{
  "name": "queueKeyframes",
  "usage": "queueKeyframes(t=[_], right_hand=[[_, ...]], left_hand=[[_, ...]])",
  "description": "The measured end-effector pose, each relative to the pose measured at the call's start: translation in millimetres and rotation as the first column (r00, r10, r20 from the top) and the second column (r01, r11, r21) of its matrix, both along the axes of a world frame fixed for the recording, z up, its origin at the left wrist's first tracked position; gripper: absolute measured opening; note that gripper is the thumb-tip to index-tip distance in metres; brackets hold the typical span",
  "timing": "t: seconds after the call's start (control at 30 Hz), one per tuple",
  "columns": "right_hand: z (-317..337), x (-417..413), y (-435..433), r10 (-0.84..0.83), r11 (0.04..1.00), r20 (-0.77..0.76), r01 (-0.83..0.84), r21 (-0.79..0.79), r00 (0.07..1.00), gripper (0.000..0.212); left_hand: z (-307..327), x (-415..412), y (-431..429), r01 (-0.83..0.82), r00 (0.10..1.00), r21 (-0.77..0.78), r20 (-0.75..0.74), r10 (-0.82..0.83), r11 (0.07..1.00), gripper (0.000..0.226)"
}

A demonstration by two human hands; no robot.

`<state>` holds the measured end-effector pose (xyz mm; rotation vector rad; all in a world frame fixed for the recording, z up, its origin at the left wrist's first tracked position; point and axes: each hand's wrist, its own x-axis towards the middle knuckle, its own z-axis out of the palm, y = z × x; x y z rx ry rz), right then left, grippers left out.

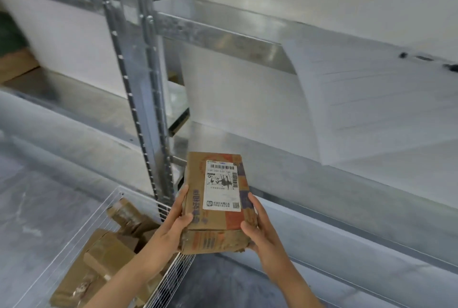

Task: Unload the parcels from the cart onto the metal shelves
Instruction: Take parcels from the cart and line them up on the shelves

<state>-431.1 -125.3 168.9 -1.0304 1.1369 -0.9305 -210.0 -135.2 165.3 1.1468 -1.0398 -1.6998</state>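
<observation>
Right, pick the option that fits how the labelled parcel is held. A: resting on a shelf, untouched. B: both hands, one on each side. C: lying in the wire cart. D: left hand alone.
B: the left hand and the right hand each grip one side of the labelled parcel, held up out of the wire cart and not set on the metal shelf.

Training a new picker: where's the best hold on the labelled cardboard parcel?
Probably its long sides, one hand from each side, as the left hand and right hand grip the parcel now: it is oblong, label up, and its near end looks crumpled.
</observation>
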Motion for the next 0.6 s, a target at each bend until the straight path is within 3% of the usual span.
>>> queueKeyframes(t=[0.07,0.17,0.23,0.33,0.5,0.6], right_hand=[[6,-16,8,-0.033,0.999,-0.006,0.033,-0.017,0.999,0.088],[14,-43,21,-0.083,0.996,0.016,0.084,-0.043,0.996,0.067],[17,-67,29,-0.126,0.991,0.035,0.127,-0.042,0.991,0.059],[21,-108,42,-0.178,0.982,0.024,0.179,-0.062,0.984,0.058],[21,-186,76,-0.278,0.956,0.004,0.277,-0.094,0.960,0.057],[23,-231,98,-0.312,0.944,-0.001,0.310,-0.113,0.950,0.075]], left_hand=[[5,-15,2,0.039,0.999,-0.023,-0.009,-0.039,0.999,0.061],[14,-42,4,0.110,0.994,-0.072,0.020,-0.109,0.991,0.077],[21,-68,7,0.114,0.993,-0.071,0.008,-0.114,0.991,0.074],[27,-113,13,0.141,0.990,-0.084,0.034,-0.138,0.987,0.063],[29,-192,28,0.277,0.960,-0.142,0.074,-0.269,0.950,0.084],[30,-242,37,0.338,0.941,-0.155,0.079,-0.329,0.928,0.087]])
